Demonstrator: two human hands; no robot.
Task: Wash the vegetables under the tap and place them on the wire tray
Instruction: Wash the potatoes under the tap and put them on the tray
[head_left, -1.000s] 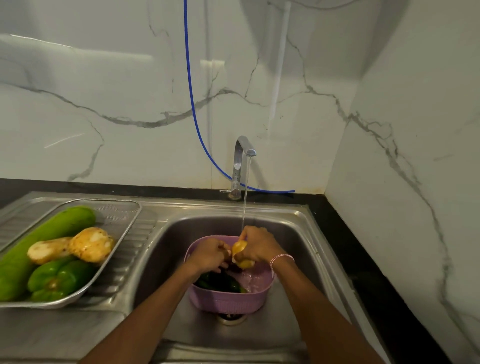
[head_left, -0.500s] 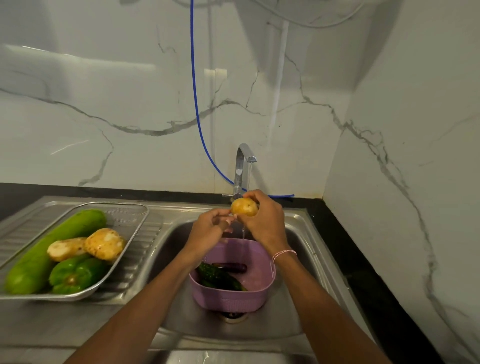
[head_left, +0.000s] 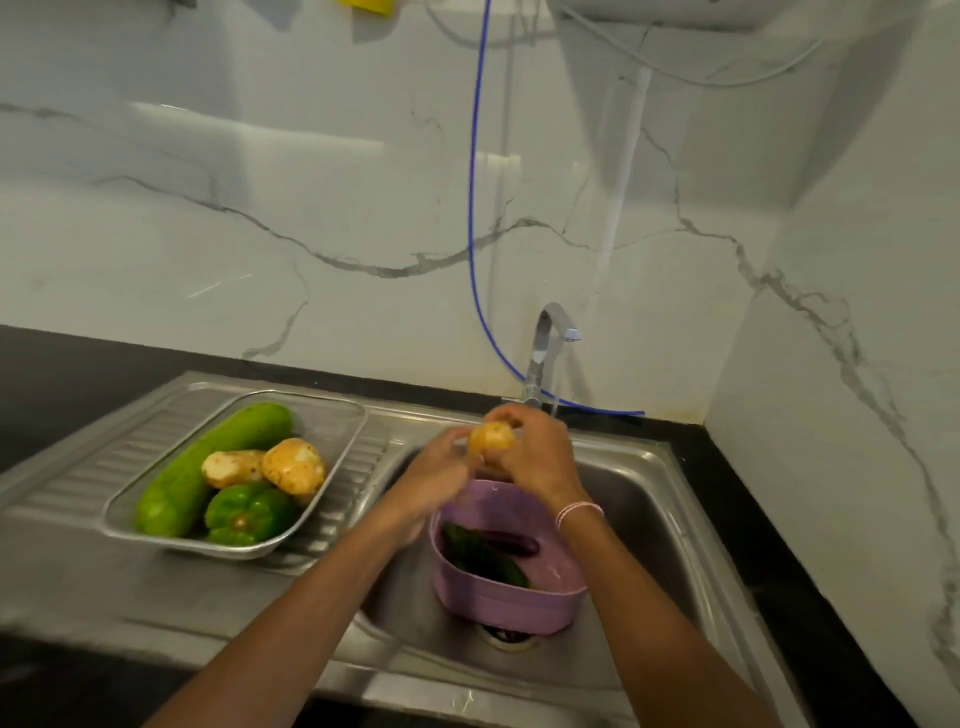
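A yellow potato (head_left: 491, 436) is held up over the sink, left of the tap (head_left: 545, 358). My right hand (head_left: 537, 457) grips it from the right and behind. Touching its left side is my left hand (head_left: 441, 467), fingers curled. Water runs thinly from the tap spout behind my right hand. Below my hands a purple basket (head_left: 498, 603) stands in the sink and holds dark green vegetables and a purple aubergine (head_left: 511, 545). On the drainboard the wire tray (head_left: 332, 415) holds a long green gourd (head_left: 208, 467), two potatoes (head_left: 293, 465) and a green pepper (head_left: 244, 514).
The steel sink (head_left: 639, 493) sits in a black counter, with marble walls behind and to the right. A blue hose (head_left: 475, 208) hangs down the back wall to the tap's base. The ribbed drainboard (head_left: 88, 467) shows around the tray.
Both hands have lifted the potato out of the basket to above the sink's rim. The view has swung right and up, so the tray appears nearer the centre.
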